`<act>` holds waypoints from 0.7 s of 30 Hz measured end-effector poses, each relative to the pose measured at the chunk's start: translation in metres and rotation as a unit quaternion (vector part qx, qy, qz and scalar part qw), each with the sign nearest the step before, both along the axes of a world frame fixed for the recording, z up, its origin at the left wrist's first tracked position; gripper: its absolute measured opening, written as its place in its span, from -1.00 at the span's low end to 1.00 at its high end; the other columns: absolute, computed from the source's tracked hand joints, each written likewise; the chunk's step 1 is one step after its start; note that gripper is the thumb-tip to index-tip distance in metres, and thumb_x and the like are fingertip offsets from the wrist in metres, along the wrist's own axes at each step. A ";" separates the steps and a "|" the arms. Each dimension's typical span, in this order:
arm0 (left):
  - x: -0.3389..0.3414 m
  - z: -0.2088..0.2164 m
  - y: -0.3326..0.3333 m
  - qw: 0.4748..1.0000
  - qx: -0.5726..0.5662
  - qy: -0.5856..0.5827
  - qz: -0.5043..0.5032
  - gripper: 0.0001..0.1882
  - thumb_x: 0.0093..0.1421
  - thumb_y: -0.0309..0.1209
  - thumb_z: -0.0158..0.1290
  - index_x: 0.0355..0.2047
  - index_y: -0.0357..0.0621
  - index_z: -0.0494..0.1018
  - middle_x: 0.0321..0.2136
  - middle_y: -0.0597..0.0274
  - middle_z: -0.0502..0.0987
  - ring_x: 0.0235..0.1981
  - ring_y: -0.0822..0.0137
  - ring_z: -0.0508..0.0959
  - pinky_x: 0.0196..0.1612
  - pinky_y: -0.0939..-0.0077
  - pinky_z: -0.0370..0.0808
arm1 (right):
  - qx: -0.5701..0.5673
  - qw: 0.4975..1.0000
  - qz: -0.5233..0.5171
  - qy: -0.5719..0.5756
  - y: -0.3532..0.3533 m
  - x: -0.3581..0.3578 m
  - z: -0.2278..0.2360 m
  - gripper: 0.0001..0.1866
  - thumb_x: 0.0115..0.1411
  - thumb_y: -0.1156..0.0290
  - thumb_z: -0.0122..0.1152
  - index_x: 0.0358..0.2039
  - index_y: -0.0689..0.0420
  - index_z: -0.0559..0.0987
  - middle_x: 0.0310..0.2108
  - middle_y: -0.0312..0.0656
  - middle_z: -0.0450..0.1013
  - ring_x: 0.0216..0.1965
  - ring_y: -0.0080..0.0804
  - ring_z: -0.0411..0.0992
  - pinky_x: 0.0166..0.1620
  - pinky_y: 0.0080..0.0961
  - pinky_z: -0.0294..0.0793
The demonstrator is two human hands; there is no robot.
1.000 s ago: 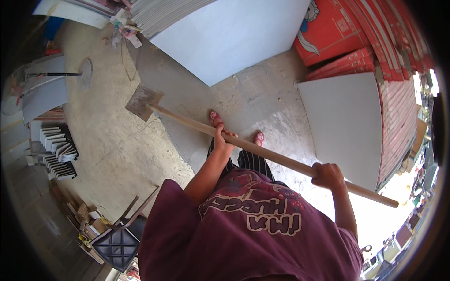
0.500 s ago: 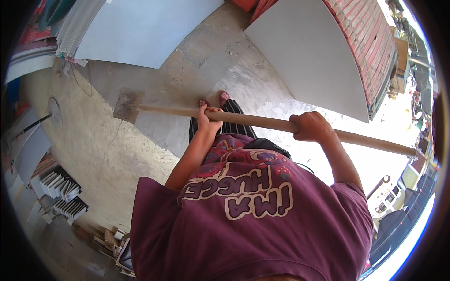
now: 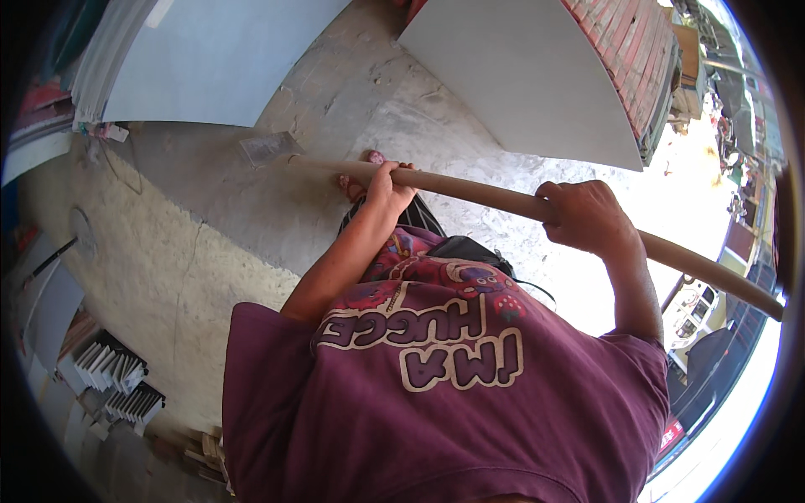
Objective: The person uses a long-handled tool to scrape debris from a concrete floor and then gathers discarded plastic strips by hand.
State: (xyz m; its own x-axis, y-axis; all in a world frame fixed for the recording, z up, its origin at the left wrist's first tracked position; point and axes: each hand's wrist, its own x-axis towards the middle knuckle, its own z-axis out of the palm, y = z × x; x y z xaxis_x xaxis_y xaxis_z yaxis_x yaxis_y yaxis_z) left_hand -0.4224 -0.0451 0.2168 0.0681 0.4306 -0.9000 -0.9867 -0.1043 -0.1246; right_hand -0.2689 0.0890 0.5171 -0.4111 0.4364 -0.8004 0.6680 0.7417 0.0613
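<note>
I hold a long-handled shovel (image 3: pixel 486 194) slantwise across my body. Its round wooden shaft runs from the upper left to the lower right. The flat, squarish grey blade (image 3: pixel 267 149) is low over or on the concrete floor; I cannot tell whether it touches. My left hand (image 3: pixel 392 191) grips the shaft nearer the blade, thumb and fingers wrapped round it. Farther up, my right hand (image 3: pixel 589 218) is closed over the shaft from above, with the butt end sticking out past it to the right.
A stack of pale sheets (image 3: pixel 201 67) leans at the upper left. Another large grey panel (image 3: pixel 528 75) stands at the upper right before red slats (image 3: pixel 625 59). Left lie a round-headed tool (image 3: pixel 80 230) and boxes of white panels (image 3: pixel 113 369). A parked vehicle (image 3: pixel 696 310) shows at right.
The shovel blade has shifted right and farther away. The butt end has swung down and nearer. My right hand has moved right; both hands keep their grip. My feet appear farther left.
</note>
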 end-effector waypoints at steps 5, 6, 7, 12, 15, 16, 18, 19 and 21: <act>-0.008 0.028 0.036 0.998 0.037 -0.041 0.008 -0.89 0.17 -0.55 -0.14 -0.29 -0.26 0.19 -0.40 0.01 0.34 -0.38 0.19 0.43 -0.11 0.08 0.40 | 0.118 0.979 0.131 0.103 -0.011 -0.011 0.031 -0.82 0.03 0.43 0.22 -0.34 0.14 0.46 -0.62 -0.23 0.44 -0.61 -0.44 0.43 -0.48 -0.52 0.41; -0.009 0.030 0.041 0.998 0.040 -0.049 0.004 -0.88 0.18 -0.54 -0.14 -0.28 -0.26 0.18 -0.37 0.01 0.34 -0.36 0.19 0.42 -0.12 0.09 0.42 | 0.136 0.975 0.154 0.089 -0.014 -0.016 0.035 -0.81 0.03 0.43 0.22 -0.33 0.15 0.46 -0.61 -0.22 0.43 -0.61 -0.44 0.43 -0.48 -0.52 0.40; -0.011 0.032 0.046 0.997 0.043 -0.057 0.002 -0.87 0.19 -0.53 -0.14 -0.27 -0.26 0.17 -0.35 0.00 0.33 -0.35 0.19 0.42 -0.13 0.11 0.43 | 0.148 0.968 0.183 0.087 -0.016 -0.020 0.041 -0.80 0.04 0.42 0.22 -0.32 0.15 0.45 -0.61 -0.24 0.42 -0.61 -0.46 0.42 -0.48 -0.53 0.39; -0.023 0.041 0.059 0.994 0.062 -0.088 -0.008 -0.80 0.22 -0.51 -0.14 -0.18 -0.27 0.14 -0.26 -0.04 0.31 -0.24 0.12 0.42 -0.14 0.11 0.46 | 0.227 0.913 0.336 0.050 -0.025 -0.042 0.056 -0.76 0.06 0.36 0.22 -0.28 0.13 0.42 -0.63 -0.34 0.33 -0.56 -0.58 0.37 -0.42 -0.57 0.30; -0.027 0.047 0.061 0.992 0.114 -0.052 -0.017 -0.75 0.22 -0.48 -0.11 -0.14 -0.28 0.13 -0.18 -0.07 0.28 -0.16 0.10 0.40 -0.10 0.12 0.46 | 0.293 0.854 0.423 0.074 -0.018 -0.046 0.052 -0.72 0.04 0.28 0.24 -0.28 0.09 0.41 -0.66 -0.43 0.25 -0.51 -0.60 0.32 -0.34 -0.58 0.22; -0.028 0.051 0.061 0.990 0.132 -0.041 -0.016 -0.75 0.22 -0.48 -0.10 -0.14 -0.28 0.13 -0.16 -0.08 0.28 -0.14 0.11 0.39 -0.09 0.12 0.46 | 0.288 0.857 0.421 0.070 -0.014 -0.051 0.053 -0.71 0.03 0.28 0.25 -0.28 0.09 0.41 -0.66 -0.44 0.23 -0.50 -0.60 0.32 -0.34 -0.58 0.22; -0.038 0.053 0.055 0.976 0.199 0.017 -0.081 -0.70 0.20 -0.37 -0.05 -0.17 -0.30 0.19 -0.26 -0.10 0.39 -0.23 0.06 0.47 -0.12 0.09 0.47 | 0.282 0.847 0.443 0.083 -0.005 -0.066 0.053 -0.78 0.03 0.30 0.24 -0.34 0.07 0.46 -0.66 -0.41 0.32 -0.52 -0.58 0.37 -0.33 -0.58 0.27; -0.047 0.052 0.049 0.957 0.255 0.050 -0.128 -0.69 0.19 -0.33 -0.04 -0.19 -0.30 0.21 -0.31 -0.09 0.42 -0.26 0.05 0.49 -0.14 0.08 0.47 | 0.287 0.836 0.459 0.085 -0.001 -0.071 0.054 -0.81 0.03 0.31 0.24 -0.37 0.07 0.48 -0.67 -0.39 0.35 -0.52 -0.57 0.39 -0.33 -0.58 0.30; -0.060 0.065 0.040 0.925 0.275 0.140 -0.221 -0.64 0.17 -0.20 -0.03 -0.26 -0.32 0.31 -0.47 -0.08 0.49 -0.41 0.00 0.54 -0.22 0.07 0.50 | 0.263 0.870 0.406 0.090 0.008 -0.091 0.052 -0.87 0.02 0.32 0.23 -0.46 0.07 0.53 -0.67 -0.33 0.43 -0.51 -0.55 0.46 -0.30 -0.58 0.39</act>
